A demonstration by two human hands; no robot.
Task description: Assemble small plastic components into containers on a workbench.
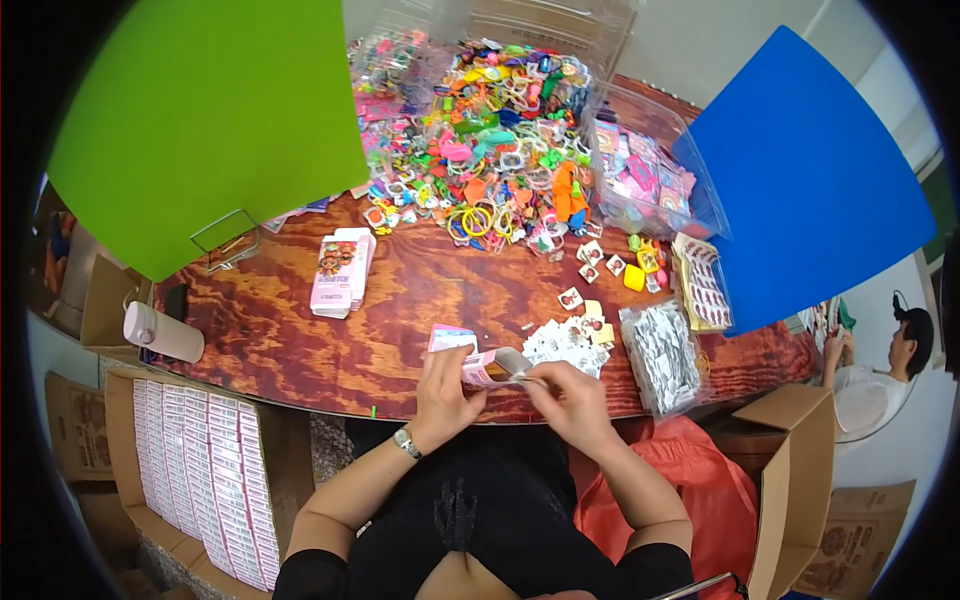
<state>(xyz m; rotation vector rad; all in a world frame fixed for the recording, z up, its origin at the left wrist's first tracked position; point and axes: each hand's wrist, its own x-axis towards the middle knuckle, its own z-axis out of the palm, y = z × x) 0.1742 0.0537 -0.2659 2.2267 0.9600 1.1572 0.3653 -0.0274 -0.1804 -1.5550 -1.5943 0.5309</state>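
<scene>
My left hand (446, 388) holds a small pink box (487, 368) with its end open, just above the near edge of the wooden table (300, 340). My right hand (572, 395) pinches a small silvery packet (516, 364) at the mouth of that box. A wristwatch sits on my left wrist. Just beyond my hands lie a flat pink card (450, 336) and a scatter of small white stickers (562, 342).
A heap of colourful plastic toys (500, 150) fills the far table. A stack of pink boxes (340, 272) lies left of centre, a clear bag of silvery packets (662, 355) at the right. A carton of packed pink boxes (205, 470) stands at my left. Another person (880, 370) sits far right.
</scene>
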